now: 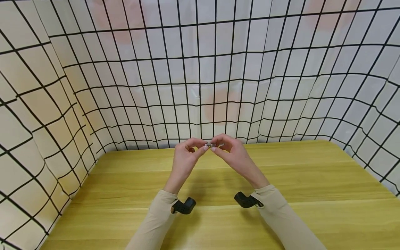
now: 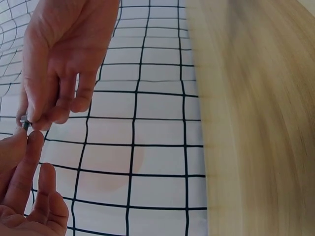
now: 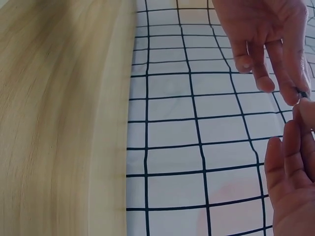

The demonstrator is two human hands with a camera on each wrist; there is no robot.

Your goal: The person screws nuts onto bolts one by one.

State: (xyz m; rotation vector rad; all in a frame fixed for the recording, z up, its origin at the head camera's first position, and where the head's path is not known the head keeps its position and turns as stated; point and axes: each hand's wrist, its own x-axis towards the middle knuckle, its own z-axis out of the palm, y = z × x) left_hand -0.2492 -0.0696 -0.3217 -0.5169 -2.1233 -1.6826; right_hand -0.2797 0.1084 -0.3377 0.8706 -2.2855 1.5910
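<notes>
A small metal bolt is held level above the far part of the table, between the fingertips of both hands. My left hand pinches its left end between thumb and forefinger. From the other side my right hand pinches it the same way, its fingertips close to the left ones. In the left wrist view a silver, angular piece of the bolt shows at the right fingertips. Dark thread on the bolt is visible in the right wrist view. The fingers cover most of the rest.
Below the hands lies a yellowish wooden table. A white sheet with a black grid stands along its back and sides, close behind the hands. Each sleeved wrist carries a black camera mount.
</notes>
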